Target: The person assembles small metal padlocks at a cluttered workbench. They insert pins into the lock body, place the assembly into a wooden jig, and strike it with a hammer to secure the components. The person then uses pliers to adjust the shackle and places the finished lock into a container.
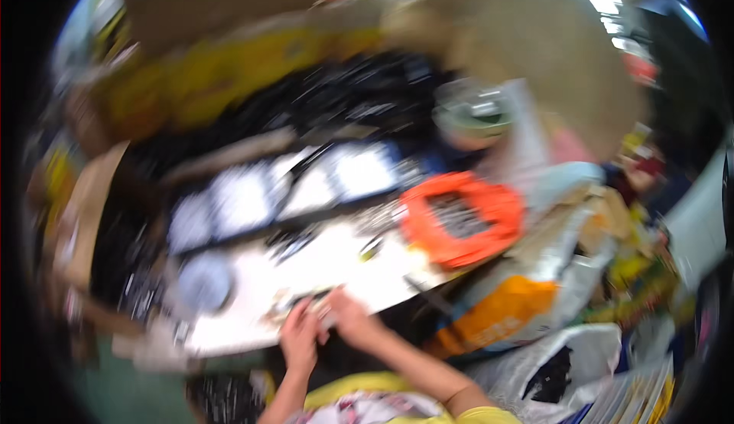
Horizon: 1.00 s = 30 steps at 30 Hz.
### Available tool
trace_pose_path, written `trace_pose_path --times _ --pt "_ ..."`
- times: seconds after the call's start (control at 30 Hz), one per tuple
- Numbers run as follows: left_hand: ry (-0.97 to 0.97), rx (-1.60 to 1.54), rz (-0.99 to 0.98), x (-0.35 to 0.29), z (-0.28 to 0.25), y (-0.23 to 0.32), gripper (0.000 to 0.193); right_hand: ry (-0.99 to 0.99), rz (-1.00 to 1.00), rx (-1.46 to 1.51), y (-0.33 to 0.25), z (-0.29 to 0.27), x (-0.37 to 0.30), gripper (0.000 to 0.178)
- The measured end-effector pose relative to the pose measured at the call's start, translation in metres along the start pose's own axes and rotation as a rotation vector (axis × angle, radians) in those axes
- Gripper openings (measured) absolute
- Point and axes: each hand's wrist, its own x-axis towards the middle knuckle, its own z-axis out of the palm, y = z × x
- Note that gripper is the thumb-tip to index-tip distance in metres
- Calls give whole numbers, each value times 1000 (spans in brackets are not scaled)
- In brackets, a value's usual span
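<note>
At the bench's near edge, the left hand (300,337) and right hand (352,321) nearly met, fingers bent inward; blur hid whether either was clamped on anything, so I cannot tell. A small dark piece (310,298) lay at their fingertips, perhaps kept low and close to the body so both could work on it steadily.

To the right, a white-and-orange sack (501,313) crowded the bench (237,334), and a dark, thin tool (430,294) lay over its edge, likely in the way of the right elbow. A blue-grey round dish (206,282) stood at left.

Farther in, a compartmented tray (275,219) spanned the bench, its white contents probably sorted for easy reach; an orange bag (501,221) gaped beside it, showing grey pieces (457,216).

Beyond, a heap of black items (336,95) and a clear tub (474,114) closed off the back, before a brown cardboard panel (222,3).
</note>
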Motion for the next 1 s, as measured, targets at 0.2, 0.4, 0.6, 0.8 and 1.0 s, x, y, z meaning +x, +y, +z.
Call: trace_pose_path --times 0.2,0.4,0.6,0.8,1.0 --pt "131 194 188 10 -46 29 12 -251 234 130 7 -22 14 5" --pt "75 456 282 34 -55 14 16 -385 13 27 9 8 30 12" --pt "19 721 321 48 -45 13 19 -454 -78 -62 12 24 41 14" --pt "27 747 393 46 -48 15 21 -462 -88 -55 15 34 40 14" --pt "103 494 173 48 -64 19 16 -398 -98 -39 13 35 38 13"
